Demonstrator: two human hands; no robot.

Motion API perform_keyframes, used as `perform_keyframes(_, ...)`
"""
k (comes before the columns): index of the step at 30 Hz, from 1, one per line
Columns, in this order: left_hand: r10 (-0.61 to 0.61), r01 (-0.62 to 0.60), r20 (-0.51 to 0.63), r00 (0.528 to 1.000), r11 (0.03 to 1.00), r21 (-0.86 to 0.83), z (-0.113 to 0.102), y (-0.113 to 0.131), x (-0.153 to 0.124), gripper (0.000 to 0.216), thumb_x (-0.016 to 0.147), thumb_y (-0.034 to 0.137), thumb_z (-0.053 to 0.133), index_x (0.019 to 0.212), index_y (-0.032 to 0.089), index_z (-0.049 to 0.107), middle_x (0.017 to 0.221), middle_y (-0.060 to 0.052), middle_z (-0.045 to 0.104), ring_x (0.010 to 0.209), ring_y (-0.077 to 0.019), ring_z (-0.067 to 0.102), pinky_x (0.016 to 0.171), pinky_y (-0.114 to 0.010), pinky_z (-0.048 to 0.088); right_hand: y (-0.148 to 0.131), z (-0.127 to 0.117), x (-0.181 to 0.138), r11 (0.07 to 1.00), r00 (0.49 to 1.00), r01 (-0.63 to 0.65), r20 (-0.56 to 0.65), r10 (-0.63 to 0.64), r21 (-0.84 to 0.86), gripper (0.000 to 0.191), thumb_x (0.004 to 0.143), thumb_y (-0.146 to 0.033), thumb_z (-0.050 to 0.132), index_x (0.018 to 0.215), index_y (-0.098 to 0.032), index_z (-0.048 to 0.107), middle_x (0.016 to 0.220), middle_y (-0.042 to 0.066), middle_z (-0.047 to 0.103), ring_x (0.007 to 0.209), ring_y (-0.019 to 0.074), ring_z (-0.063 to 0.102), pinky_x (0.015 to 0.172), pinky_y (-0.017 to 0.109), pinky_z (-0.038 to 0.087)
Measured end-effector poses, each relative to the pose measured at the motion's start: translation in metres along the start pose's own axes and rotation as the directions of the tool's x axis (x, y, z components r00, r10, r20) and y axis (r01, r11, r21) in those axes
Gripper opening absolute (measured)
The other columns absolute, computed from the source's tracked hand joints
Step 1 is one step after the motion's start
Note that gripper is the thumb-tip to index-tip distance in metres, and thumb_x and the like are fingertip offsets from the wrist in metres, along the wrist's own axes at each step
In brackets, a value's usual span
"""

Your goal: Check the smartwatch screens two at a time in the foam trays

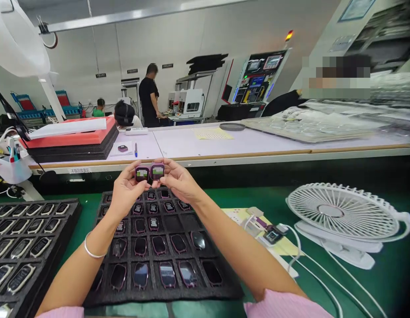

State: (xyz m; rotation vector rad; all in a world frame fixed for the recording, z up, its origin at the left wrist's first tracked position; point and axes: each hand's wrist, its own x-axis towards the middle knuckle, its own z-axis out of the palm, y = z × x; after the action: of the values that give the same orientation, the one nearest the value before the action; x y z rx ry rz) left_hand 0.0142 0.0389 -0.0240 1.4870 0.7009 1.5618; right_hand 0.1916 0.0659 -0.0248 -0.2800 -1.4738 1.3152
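Observation:
Two maroon smartwatch bodies without straps are held up side by side, each with a lit green-and-white screen. My left hand pinches the left watch by its edges, and my right hand pinches the right watch. The two watches almost touch. Below my hands lies a black foam tray with rows of compartments holding dark watch bodies. Some compartments near its middle look unfilled.
A second black tray of watch parts lies at left. A white desk fan and a cabled device on papers sit at right. Beyond stands a white bench with red-and-black foam stacks; co-workers are farther back.

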Motion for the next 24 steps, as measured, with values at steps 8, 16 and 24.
perform_keyframes(8, -0.239, 0.241, -0.069, 0.969, 0.970, 0.021, -0.011, -0.043, -0.042, 0.049, 0.072, 0.024, 0.079, 0.117, 0.019, 0.063, 0.100, -0.004, 0.070, 0.062, -0.0086, 0.066, 0.063, -0.024, 0.060, 0.055, -0.002, -0.048, 0.974, 0.971, -0.212, -0.096, 0.219, 0.079, 0.038, 0.080, -0.024, 0.072, 0.116, -0.022, 0.060, 0.087, 0.000, 0.068, 0.068, 0.0154, 0.068, 0.067, 0.032, 0.055)
perform_keyframes(16, -0.264, 0.267, -0.082, 0.961, 0.964, 0.025, -0.013, -0.061, -0.045, 0.044, 0.072, 0.027, 0.079, 0.113, 0.019, 0.065, 0.100, -0.004, 0.071, 0.059, -0.0085, 0.065, 0.059, -0.025, 0.060, 0.067, -0.008, -0.055, 0.962, 0.953, -0.268, -0.130, 0.273, 0.060, 0.034, 0.083, -0.031, 0.072, 0.114, -0.023, 0.060, 0.085, 0.000, 0.066, 0.067, 0.0155, 0.068, 0.065, 0.032, 0.054)
perform_keyframes(24, -0.304, 0.307, -0.053, 0.951, 0.951, 0.047, -0.015, -0.066, -0.052, 0.043, 0.078, 0.030, 0.075, 0.118, 0.019, 0.064, 0.104, -0.006, 0.071, 0.060, -0.0122, 0.071, 0.062, -0.029, 0.062, 0.078, -0.012, -0.061, 0.959, 0.950, -0.269, -0.142, 0.279, 0.085, 0.037, 0.080, -0.032, 0.075, 0.113, -0.022, 0.060, 0.087, 0.000, 0.066, 0.064, 0.0140, 0.066, 0.061, 0.030, 0.053)
